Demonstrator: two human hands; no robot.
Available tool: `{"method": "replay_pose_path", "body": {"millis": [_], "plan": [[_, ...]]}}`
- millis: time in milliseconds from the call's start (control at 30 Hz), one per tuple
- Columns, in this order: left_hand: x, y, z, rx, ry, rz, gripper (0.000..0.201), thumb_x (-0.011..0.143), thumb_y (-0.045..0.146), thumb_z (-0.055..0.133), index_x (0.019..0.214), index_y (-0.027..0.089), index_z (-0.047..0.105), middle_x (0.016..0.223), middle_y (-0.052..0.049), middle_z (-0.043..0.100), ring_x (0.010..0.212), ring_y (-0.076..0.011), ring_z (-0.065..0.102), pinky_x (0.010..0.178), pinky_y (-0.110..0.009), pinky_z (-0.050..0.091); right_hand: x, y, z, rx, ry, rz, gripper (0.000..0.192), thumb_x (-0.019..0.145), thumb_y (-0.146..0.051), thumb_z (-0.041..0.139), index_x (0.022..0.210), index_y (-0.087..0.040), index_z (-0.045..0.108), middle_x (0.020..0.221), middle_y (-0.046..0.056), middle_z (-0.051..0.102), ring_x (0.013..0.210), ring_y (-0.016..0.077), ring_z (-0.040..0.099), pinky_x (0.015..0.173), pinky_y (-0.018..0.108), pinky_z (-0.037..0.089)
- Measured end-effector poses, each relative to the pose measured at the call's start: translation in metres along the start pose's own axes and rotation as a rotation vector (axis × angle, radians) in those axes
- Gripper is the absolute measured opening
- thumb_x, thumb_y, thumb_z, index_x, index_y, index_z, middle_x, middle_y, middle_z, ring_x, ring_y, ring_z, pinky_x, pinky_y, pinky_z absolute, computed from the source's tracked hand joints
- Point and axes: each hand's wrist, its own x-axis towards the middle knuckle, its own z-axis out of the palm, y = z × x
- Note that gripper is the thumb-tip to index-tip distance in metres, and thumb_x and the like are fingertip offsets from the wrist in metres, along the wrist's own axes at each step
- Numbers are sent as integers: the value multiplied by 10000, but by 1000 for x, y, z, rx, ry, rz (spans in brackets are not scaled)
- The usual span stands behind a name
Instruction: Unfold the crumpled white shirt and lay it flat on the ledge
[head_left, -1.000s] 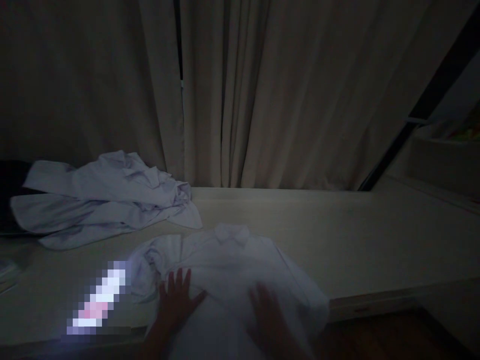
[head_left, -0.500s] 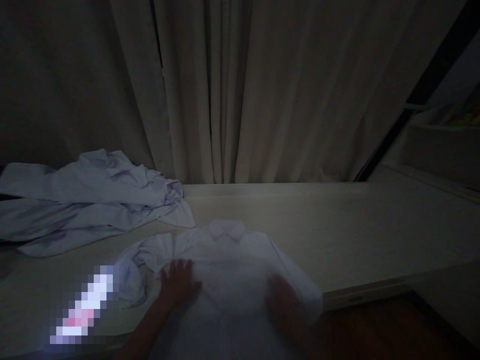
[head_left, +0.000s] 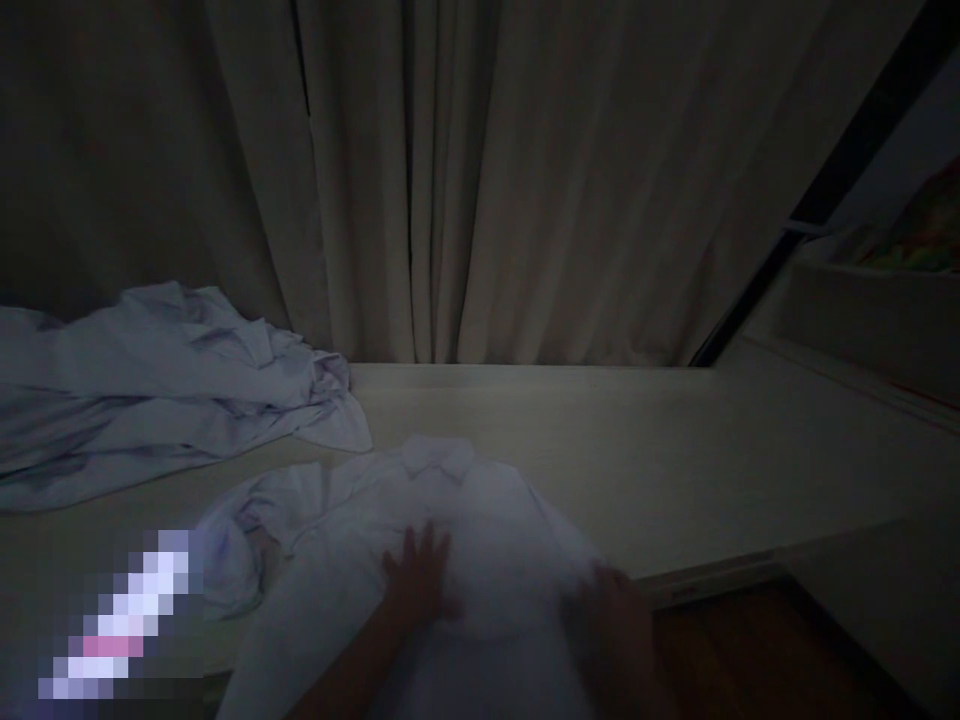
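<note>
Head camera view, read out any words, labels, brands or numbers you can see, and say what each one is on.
None can be read.
White shirt under the left hand and right hand: no print shows.
Crumpled shirts, curtain, table: no lettering.
Pixelated patch: unreadable.

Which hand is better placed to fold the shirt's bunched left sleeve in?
Probably the left hand: it lies flat mid-shirt, nearer the bunched sleeve. The right hand is at the opposite edge.
</note>
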Motion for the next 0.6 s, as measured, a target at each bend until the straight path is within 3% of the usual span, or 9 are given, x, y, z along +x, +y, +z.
{"method": "replay_pose_path", "body": {"millis": [100,200,333,500,600], "plan": [[4,-3,1,-7,8,7,1216,459,719,644,1459,332,70,1574,-85,-21,1398,-453,-56,1013,-724,107,10,2,1,-12,8,20,318,865,-361,432,1079,-226,625,1072,112,647,991,241,594,861,339,418],[7,-3,5,-13,21,-8,1248,431,726,653,1462,313,85,1572,-100,-21,1394,-464,-56,1016,-724,90,27,13,0,17,-69,18,313,882,-253,362,1037,-207,630,1014,97,662,946,205,611,813,295,421],[6,-3,5,-27,24,-10,1228,446,742,629,1461,321,80,1569,-98,-28,1396,-456,-65,999,-743,76,76,30,-25,79,-139,136,401,923,-244,233,1030,-166,611,965,113,677,864,203,634,735,302,425],[-1,0,-8,-45,52,-15,1190,485,779,577,1459,323,67,1571,-84,-25,1405,-433,-52,1024,-713,70,157,23,-99,63,163,70,391,942,-347,263,1072,-188,595,1031,109,649,923,205,604,767,303,414],[0,5,-11,-55,91,-18,1126,542,759,559,1461,306,92,1572,-84,-15,1406,-433,-49,1036,-698,42,192,1,-123,47,316,24,398,944,-376,279,1073,-187,605,1073,118,618,999,218,571,837,314,402]]}}
